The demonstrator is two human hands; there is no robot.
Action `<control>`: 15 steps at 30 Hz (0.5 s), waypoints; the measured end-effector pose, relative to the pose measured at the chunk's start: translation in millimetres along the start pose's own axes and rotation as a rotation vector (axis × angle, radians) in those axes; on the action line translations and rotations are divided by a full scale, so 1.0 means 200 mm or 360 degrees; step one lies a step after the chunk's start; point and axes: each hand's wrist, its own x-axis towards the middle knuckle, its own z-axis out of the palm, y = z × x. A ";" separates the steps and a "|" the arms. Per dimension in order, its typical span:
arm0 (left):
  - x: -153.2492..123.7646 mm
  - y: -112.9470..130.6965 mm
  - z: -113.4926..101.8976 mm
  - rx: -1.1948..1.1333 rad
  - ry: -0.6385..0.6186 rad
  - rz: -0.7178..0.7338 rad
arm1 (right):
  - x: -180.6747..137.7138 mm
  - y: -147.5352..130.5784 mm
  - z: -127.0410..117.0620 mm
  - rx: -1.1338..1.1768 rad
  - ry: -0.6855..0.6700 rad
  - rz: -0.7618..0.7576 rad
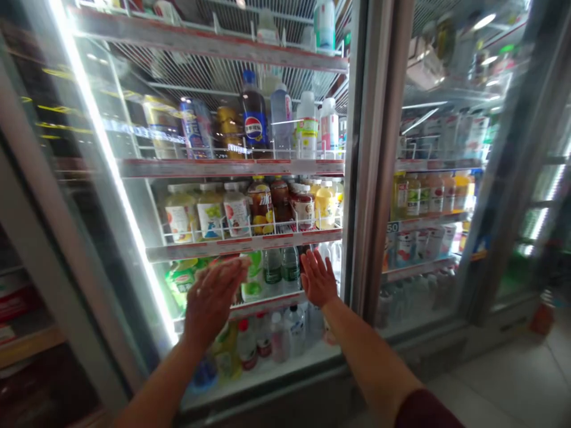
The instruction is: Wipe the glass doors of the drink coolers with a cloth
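Observation:
Both my hands are raised in front of a lit drinks fridge with wire shelves. My left hand [213,297], slightly blurred, has its fingers stretched out and holds nothing; it is before the shelf with green-labelled bottles [181,284]. My right hand [318,278] is spread flat, fingers apart, close to the clear bottles with green labels [289,267]. Whether either hand touches the fridge's glass, I cannot tell. Above them stands a row of juice and tea bottles [260,205]. Higher up is a dark cola bottle [254,116] with a blue label.
A metal door frame [373,172] runs upright right of my right hand. Beyond it stands a second fridge section with juice bottles [413,195]. More bottles [247,345] line the bottom shelf. Tiled floor [504,380] shows at the lower right. A bright light strip [107,160] edges the left side.

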 end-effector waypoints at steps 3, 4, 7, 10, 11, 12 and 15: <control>0.00 0.02 0.00 0.0056 0.0101 -0.0217 | 0.00 0.00 0.00 0.0000 -0.0017 -0.0003; -0.02 0.05 0.01 0.0015 0.0091 -0.0080 | 0.00 0.00 0.00 -0.0004 -0.0013 -0.0008; -0.08 0.10 0.04 -0.0138 -0.0029 0.0526 | 0.00 0.00 0.00 -0.0024 0.0005 -0.0014; -0.07 0.07 0.04 -0.0081 -0.0068 0.0343 | 0.00 0.00 0.00 -0.0057 0.0010 -0.0018; -0.05 0.05 0.03 -0.0034 -0.0034 0.0151 | 0.00 0.00 0.00 -0.0064 0.0010 -0.0018; -0.03 0.04 0.03 0.0010 0.0007 -0.0020 | 0.00 0.00 0.01 -0.0063 0.0011 -0.0018; -0.02 0.08 0.05 0.0036 0.0095 -0.0174 | -0.01 0.00 0.01 -0.0013 0.0005 -0.0016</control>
